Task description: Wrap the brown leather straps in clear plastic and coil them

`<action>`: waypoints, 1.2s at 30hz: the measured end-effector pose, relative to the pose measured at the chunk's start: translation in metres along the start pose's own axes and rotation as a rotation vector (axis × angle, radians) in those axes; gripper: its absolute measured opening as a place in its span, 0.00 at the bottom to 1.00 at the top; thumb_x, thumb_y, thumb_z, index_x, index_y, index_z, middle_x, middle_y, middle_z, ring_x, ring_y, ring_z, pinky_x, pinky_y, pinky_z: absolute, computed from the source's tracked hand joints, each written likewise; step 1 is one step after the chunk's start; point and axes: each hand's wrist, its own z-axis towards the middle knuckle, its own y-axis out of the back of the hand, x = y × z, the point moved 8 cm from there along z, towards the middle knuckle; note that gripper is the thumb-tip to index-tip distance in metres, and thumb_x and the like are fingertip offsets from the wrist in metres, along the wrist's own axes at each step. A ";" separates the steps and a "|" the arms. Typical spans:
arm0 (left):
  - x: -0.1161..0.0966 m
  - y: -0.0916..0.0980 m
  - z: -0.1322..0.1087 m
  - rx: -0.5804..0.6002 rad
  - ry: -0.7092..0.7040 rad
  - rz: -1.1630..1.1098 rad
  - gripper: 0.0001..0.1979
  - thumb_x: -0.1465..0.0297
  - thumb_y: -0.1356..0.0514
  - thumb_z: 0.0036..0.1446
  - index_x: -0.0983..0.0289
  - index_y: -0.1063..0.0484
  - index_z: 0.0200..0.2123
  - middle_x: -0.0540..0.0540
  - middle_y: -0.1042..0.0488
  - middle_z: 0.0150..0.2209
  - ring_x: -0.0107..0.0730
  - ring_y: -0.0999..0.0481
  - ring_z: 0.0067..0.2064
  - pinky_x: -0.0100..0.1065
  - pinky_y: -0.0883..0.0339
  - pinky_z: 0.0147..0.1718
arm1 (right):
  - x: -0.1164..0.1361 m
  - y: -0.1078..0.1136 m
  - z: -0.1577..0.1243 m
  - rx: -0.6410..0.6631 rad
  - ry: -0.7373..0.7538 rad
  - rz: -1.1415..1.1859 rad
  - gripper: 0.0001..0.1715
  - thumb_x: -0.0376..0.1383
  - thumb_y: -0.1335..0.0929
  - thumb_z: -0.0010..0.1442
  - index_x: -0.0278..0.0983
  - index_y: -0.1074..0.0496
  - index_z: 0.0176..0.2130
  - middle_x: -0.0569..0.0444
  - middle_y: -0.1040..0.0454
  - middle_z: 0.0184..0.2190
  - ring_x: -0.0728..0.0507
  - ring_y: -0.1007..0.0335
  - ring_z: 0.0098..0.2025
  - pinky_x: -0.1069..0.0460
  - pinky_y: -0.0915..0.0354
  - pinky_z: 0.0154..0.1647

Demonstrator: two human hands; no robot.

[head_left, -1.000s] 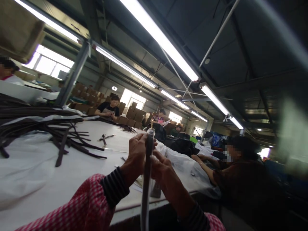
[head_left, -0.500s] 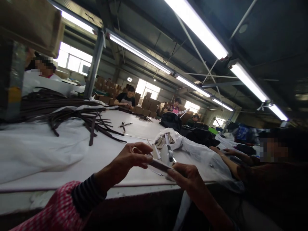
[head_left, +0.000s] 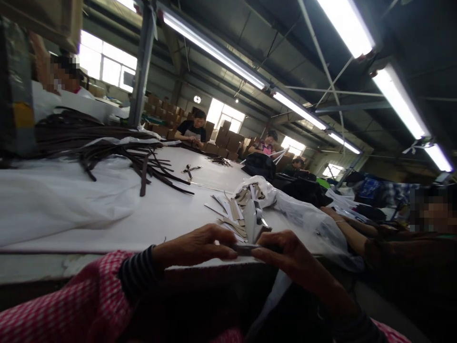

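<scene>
Between my two hands, at the front edge of the table [head_left: 171, 224], is a short dark flat strip [head_left: 245, 248]. My left hand [head_left: 203, 245] pinches its left end between thumb and fingers. On the right end, my right hand [head_left: 282, 250] is closed in the same way. The strip lies roughly level, and its ends are hidden by my fingers. Just beyond the hands stands a tape dispenser [head_left: 254, 221], as far as its shape shows. Beside it are loose pale and white strips [head_left: 233, 209], some spilling from a clear plastic bag [head_left: 273, 193].
Long dark strips [head_left: 143, 176] are heaped at the left beside white sheeting [head_left: 71, 205]. A small metal-ended piece [head_left: 191, 170] lies mid-table. At the right, a co-worker's arm [head_left: 352, 233] reaches along the plastic bag. A metal post [head_left: 142, 71] rises at the back left.
Both hands have drawn closer together on the strip, and my left hand has come down to the right. The strip is now more level. The camera view has shifted.
</scene>
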 end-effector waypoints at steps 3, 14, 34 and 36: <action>0.012 -0.016 0.005 0.102 0.028 -0.075 0.15 0.58 0.36 0.62 0.66 0.24 0.34 0.48 0.31 0.28 0.28 0.34 0.32 0.29 0.44 0.31 | -0.010 0.004 -0.005 0.056 -0.041 -0.057 0.23 0.49 0.30 0.66 0.34 0.27 0.28 0.59 0.38 0.25 0.49 0.42 0.30 0.53 0.48 0.31; 0.044 -0.048 -0.013 0.180 0.301 -0.505 0.15 0.58 0.35 0.59 0.64 0.28 0.38 0.51 0.25 0.27 0.26 0.32 0.25 0.27 0.42 0.25 | -0.022 0.000 0.005 0.181 -0.144 0.148 0.19 0.47 0.24 0.58 0.33 0.22 0.30 0.60 0.36 0.24 0.50 0.42 0.29 0.54 0.48 0.29; -0.030 -0.045 -0.034 -0.183 0.029 -0.677 0.15 0.60 0.32 0.60 0.68 0.19 0.31 0.55 0.22 0.28 0.24 0.28 0.24 0.26 0.38 0.26 | -0.047 -0.036 -0.003 -0.277 0.023 0.567 0.19 0.48 0.26 0.63 0.33 0.18 0.38 0.51 0.21 0.32 0.44 0.28 0.36 0.51 0.34 0.40; -0.035 -0.038 -0.024 -0.332 -0.015 -0.652 0.15 0.60 0.32 0.60 0.67 0.19 0.32 0.55 0.22 0.28 0.28 0.26 0.27 0.27 0.35 0.28 | -0.038 -0.070 -0.003 -0.227 0.007 0.751 0.23 0.51 0.26 0.61 0.32 0.20 0.35 0.51 0.23 0.29 0.46 0.30 0.32 0.52 0.35 0.37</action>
